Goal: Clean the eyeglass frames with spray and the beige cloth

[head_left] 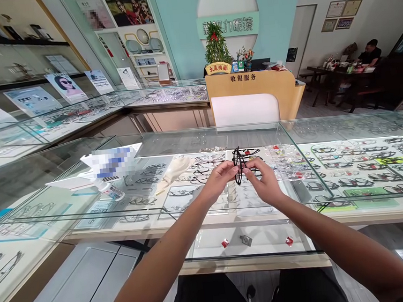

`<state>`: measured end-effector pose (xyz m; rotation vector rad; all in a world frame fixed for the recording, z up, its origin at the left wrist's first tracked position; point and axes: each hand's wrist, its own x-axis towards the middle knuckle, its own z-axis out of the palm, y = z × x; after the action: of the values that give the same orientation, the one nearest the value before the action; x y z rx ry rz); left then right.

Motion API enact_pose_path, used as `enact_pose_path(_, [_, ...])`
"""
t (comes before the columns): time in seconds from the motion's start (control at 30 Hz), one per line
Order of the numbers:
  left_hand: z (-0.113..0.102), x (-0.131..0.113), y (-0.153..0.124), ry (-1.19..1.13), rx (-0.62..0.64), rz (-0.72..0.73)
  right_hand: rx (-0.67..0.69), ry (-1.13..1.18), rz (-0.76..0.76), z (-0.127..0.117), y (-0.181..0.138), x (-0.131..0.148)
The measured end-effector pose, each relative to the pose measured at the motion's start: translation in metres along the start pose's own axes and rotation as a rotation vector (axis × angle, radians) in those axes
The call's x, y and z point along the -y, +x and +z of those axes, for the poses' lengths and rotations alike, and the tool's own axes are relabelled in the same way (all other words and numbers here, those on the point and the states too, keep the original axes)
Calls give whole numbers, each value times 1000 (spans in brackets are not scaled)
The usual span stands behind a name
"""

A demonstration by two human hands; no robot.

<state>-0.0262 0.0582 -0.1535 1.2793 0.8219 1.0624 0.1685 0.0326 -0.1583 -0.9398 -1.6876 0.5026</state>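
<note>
A pair of dark-framed eyeglasses (239, 172) is held upright, edge-on, above the glass counter. My left hand (220, 180) pinches it from the left with thumb and fingers. From the right, my right hand (263, 182) closes on it near its middle. Left of my hands, a cream cloth (177, 169) lies crumpled on the glass. Beyond it are a small white bottle (110, 190) with a printed label, tipped over, and a white folded card (70, 182). Rows of eyeglasses (184, 193) show through the counter top.
The glass display counter (144, 139) spans the width before me. A pulled-out drawer (209, 244) near my lap holds small red and grey tags. Farther off stand a wooden cashier desk (252, 84), a plant (216, 46) and shelves. A person (371, 54) sits at a table at the far right.
</note>
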Motion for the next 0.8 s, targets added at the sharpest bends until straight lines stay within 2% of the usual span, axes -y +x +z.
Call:
enact_pose_path(0.4, [-1, 1, 0, -18, -47, 12, -11, 12, 26, 0, -2, 1])
enact_pose_path(0.6, [-6, 5, 4, -64, -36, -18, -37, 184, 141, -1, 0, 1])
enact_pose_path(0.8, [-7, -6, 2, -178, 5, -38, 59, 336, 167, -17, 16, 7])
